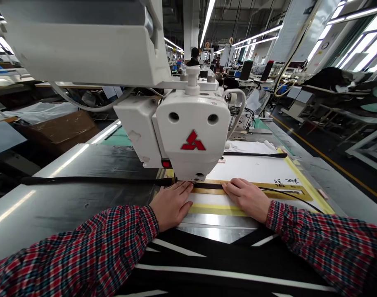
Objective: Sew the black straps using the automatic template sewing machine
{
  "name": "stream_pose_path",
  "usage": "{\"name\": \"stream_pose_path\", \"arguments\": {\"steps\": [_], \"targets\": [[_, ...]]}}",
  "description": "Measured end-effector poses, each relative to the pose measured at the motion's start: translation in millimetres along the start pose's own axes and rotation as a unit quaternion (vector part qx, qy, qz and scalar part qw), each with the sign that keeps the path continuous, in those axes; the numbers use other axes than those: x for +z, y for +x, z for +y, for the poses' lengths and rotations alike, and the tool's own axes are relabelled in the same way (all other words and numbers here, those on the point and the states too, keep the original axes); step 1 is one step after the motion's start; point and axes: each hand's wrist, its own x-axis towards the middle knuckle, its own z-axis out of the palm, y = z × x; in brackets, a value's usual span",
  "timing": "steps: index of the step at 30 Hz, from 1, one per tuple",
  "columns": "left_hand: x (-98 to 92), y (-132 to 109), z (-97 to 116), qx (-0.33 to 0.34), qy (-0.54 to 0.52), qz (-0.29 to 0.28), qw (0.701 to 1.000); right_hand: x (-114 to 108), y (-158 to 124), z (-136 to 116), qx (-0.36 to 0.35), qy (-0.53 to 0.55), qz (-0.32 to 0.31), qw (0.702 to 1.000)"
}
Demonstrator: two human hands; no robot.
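Observation:
A long black fabric strip (208, 186) runs under the head of a white industrial sewing machine (191, 123) with a red three-diamond badge. My left hand (172, 204) lies flat on the strip just below the machine head, fingers stretched and thumb apart. To the right, my right hand (247, 198) has its fingers closed on the strip, fingertips pressed near the template. Beyond that hand the strip trails on as a thin black band (292, 196). Underneath lies a white template (253, 167) edged with yellow tape and bearing handwritten marks. The needle area is hidden.
The strip's left part (92, 180) stretches across the metal table (114, 161). A second black strip (256, 155) lies farther back on the template. Black-and-white striped cloth (225, 268) is in front of me. Thread cones (246, 70) and a person (194, 57) are in the background.

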Motion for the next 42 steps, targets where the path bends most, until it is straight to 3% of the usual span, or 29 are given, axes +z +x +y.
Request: {"name": "stream_pose_path", "arguments": {"steps": [10, 24, 29, 33, 37, 39, 42], "targets": [[-6.3, -17, -25, 0.015, 0.036, -0.023, 0.999, 2, 25, -12, -0.016, -0.021, -0.023, 0.999], [-16.1, -40, -56, 0.038, 0.031, -0.023, 0.999, 4, 57, -29, 0.017, 0.037, -0.009, 0.999], [-15.6, -45, -64, 0.044, 0.03, -0.022, 0.998, 3, 63, -34, 0.037, 0.09, 0.011, 0.995], [-18.0, -45, -65, 0.046, 0.033, -0.017, 0.998, -1, 53, -14, 0.112, 0.219, 0.01, 0.969], [-24.5, -43, -56, 0.043, 0.067, -0.033, 0.996, -7, 27, 23, 0.202, 0.352, -0.018, 0.914], [-28.9, -39, -39, 0.035, 0.076, -0.043, 0.996, -10, 16, 34, 0.22, 0.328, -0.029, 0.918], [-32.0, -21, 4, 0.056, 0.031, -0.039, 0.997, -13, 10, 31, 0.205, 0.225, -0.048, 0.951]]}}
